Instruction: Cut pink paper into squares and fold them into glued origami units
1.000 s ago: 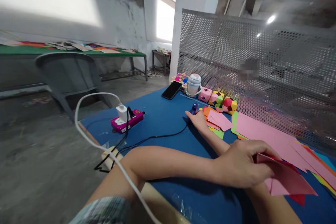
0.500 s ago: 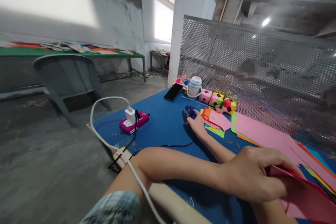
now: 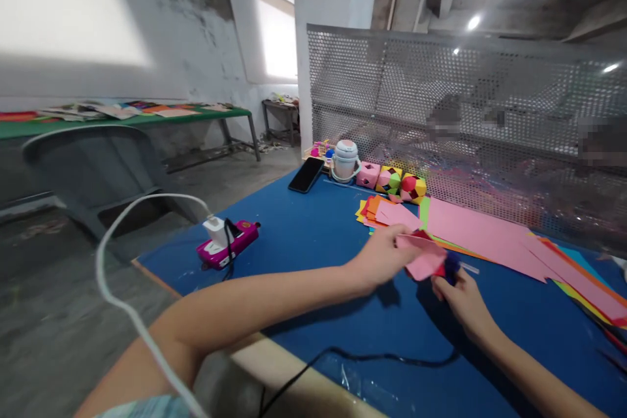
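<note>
My left hand (image 3: 376, 256) is closed on a folded pink and red paper piece (image 3: 424, 257), holding it above the blue table (image 3: 298, 235). Closed around a dark blue glue gun (image 3: 451, 266) is my right hand (image 3: 463, 304). A clear glue stick (image 3: 469, 268) pokes out of the gun's back. The gun's front end is against or just behind the paper piece; which of these I cannot tell. A black cord (image 3: 372, 357) runs across the table's near side. Beyond my hands lies a stack of small coloured papers (image 3: 392, 212).
Large pink sheets (image 3: 484, 232) lie along the right. Paper balls (image 3: 389, 180), a white lidded jar (image 3: 345, 162) and a phone (image 3: 306, 174) stand along the back. A purple power strip (image 3: 230, 245) with a white charger is at left, its white cable (image 3: 110, 294) looping near my left arm.
My right hand has picked up the glue gun from beside the small papers and brought it right. My left hand has carried the paper piece back left; my arms are no longer crossed.
</note>
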Action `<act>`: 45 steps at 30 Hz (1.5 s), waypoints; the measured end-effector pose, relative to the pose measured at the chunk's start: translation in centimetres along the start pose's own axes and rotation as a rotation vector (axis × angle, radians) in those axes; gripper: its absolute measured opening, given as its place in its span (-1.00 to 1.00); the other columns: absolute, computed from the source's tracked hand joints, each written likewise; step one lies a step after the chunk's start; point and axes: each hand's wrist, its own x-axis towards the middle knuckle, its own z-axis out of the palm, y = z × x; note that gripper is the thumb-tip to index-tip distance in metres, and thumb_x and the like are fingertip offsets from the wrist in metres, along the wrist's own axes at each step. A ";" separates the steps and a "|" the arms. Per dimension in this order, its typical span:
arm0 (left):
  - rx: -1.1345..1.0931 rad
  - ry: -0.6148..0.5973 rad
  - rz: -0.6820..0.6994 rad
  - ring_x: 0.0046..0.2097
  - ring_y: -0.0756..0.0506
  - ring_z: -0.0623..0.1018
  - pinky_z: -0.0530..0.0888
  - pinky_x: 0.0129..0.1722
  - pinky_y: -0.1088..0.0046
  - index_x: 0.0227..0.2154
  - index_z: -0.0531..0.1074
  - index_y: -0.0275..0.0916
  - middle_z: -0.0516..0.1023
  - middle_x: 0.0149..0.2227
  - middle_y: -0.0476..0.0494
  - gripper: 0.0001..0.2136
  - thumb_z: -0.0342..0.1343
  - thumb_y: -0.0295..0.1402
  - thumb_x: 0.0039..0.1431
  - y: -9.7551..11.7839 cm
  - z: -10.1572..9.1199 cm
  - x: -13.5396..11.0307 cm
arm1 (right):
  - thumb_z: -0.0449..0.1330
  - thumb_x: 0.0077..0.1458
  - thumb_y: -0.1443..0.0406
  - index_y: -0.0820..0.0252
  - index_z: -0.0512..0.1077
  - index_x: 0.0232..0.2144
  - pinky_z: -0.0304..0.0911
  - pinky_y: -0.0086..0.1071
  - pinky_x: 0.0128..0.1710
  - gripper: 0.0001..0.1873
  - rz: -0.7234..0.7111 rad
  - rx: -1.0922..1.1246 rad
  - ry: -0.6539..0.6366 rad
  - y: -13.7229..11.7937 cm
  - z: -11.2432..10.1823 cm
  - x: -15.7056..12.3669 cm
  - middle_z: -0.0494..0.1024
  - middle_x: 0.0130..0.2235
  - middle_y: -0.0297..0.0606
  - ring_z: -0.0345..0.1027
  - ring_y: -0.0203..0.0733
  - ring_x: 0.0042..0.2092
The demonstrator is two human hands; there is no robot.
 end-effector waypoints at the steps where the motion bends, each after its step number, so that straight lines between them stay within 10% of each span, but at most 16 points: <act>1: -0.022 0.010 -0.075 -0.52 0.08 0.37 0.30 -0.56 0.60 -0.41 0.46 -0.37 0.44 -0.50 -0.02 -0.87 0.07 -0.54 -0.06 -1.2 -0.6 0.4 | -0.03 0.21 0.32 0.19 0.45 -0.31 0.25 -0.39 -0.65 -0.76 0.042 -0.001 0.021 0.2 -0.7 -1.0 0.43 -0.57 -0.29 0.33 -0.22 -0.58; 8: -0.037 -0.027 -0.332 -0.64 0.10 0.35 0.25 -0.68 0.64 -0.50 0.38 -0.33 0.39 -0.63 0.04 -0.88 0.03 -0.61 -0.14 -6.5 -1.0 1.3 | 0.11 0.06 0.25 0.13 0.40 -0.29 0.35 -0.38 -0.50 -0.85 0.175 0.039 0.088 -1.5 -3.2 -5.4 0.54 -0.39 -0.24 0.43 -0.18 -0.42; 18: 0.168 -0.133 -0.338 -0.66 0.12 0.28 0.21 -0.71 0.66 -0.41 0.45 -0.34 0.37 -0.63 0.06 -0.86 0.01 -0.47 -0.04 -6.8 1.6 1.4 | 0.05 0.13 0.31 0.09 0.24 -0.20 0.25 -0.44 -0.51 -0.85 0.076 0.085 -0.096 -1.6 -2.7 -6.6 0.47 -0.37 -0.28 0.36 -0.26 -0.43; 45: 0.239 -0.227 -0.324 -0.63 0.09 0.30 0.22 -0.67 0.63 -0.40 0.41 -0.31 0.36 -0.60 0.06 -0.86 -0.04 -0.48 0.00 -8.5 1.0 1.1 | -0.02 0.11 0.39 0.14 0.19 -0.28 0.16 -0.44 -0.54 -0.90 0.020 -0.128 -0.164 -1.9 -2.9 -6.1 0.40 -0.48 -0.37 0.27 -0.31 -0.53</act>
